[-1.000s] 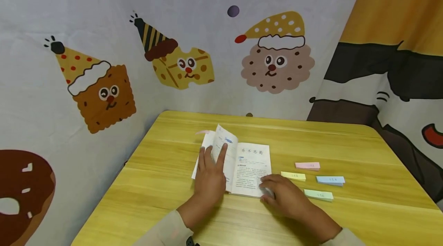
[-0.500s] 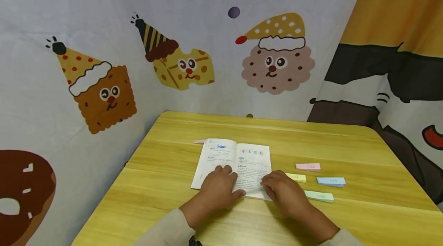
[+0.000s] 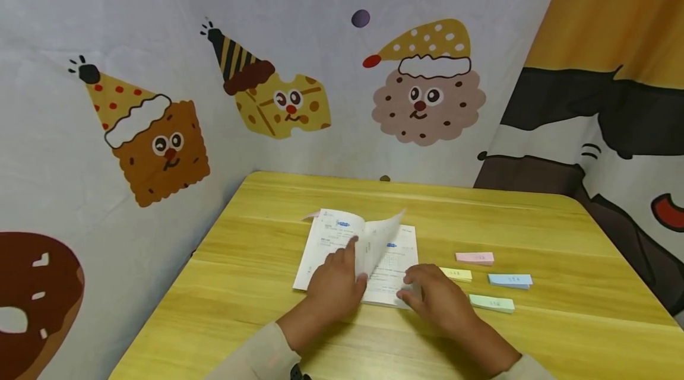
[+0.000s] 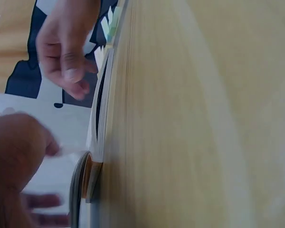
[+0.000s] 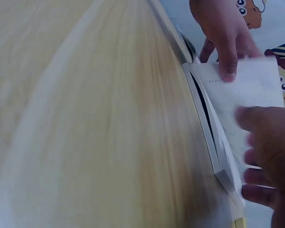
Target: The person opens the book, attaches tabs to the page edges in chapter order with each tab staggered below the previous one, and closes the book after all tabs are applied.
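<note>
White printed paper book (image 3: 392, 262) should bend easily (best taken by its edges); left hand (image 3: 333, 285), fingers relaxed, touches the raised white leaf (image 3: 378, 242) rightward; right hand (image 3: 439, 295), loosely curved, grips nothing visible.

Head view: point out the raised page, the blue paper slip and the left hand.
Raised page (image 3: 380, 241), head view, middle of its lifted face.
Blue paper slip (image 3: 510, 279), head view, middle of its top.
Left hand (image 3: 333, 286), head view, back of the hand.

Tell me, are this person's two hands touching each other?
Apart: the head view shows part of the open book between the left hand and the right hand.
</note>
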A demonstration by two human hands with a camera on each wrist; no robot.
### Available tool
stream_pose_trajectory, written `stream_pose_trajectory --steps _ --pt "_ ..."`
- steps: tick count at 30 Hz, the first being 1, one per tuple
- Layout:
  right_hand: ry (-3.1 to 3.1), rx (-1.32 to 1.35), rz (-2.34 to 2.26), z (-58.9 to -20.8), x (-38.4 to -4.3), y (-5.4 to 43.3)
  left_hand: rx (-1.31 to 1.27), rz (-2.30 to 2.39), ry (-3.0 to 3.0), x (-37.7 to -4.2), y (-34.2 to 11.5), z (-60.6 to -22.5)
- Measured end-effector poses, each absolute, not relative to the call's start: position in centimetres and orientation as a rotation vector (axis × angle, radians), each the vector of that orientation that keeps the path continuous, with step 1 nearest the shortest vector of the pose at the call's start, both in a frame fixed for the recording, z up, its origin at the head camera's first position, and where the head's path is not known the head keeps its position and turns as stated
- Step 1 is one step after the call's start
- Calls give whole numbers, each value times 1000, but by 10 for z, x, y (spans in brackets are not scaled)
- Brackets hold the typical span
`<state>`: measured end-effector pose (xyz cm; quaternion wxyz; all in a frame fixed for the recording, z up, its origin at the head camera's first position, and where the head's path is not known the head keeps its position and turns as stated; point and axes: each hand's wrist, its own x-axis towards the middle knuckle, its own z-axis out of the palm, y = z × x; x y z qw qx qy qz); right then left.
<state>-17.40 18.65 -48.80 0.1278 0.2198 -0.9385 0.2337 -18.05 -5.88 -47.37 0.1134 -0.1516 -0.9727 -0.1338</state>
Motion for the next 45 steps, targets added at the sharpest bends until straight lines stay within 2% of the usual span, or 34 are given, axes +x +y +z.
stream_pose_trajectory --steps 4,7,13,16,27,33,39,42,45 --pt "-2793 841 584 -490 -175 190 -311 -338 -2673 -182 -63 -473" --pt "-2787 922 537 -489 -176 193 -304 -181 -2677 -182 -66 -470" --pt "-2806 983 528 -483 -176 195 -682 -41 -2813 -178 -69 -467" --pt "-2788 960 493 -481 -175 194 -774 -126 -2841 -176 -68 -470" --pt "-2382 872 543 -483 -178 186 -748 -135 -2899 -176 -59 -473" --pt "-2497 776 613 -484 -175 187 -464 -379 -2820 -178 -58 -476" --pt "-2829 913 530 -485 -173 195 -274 -255 -2647 -182 -64 -474" --pt "-2857 943 524 -484 -175 197 -331 -99 -2707 -182 -67 -472" --pt "-2856 958 520 -483 -176 198 -541 -38 -2774 -181 -68 -471"
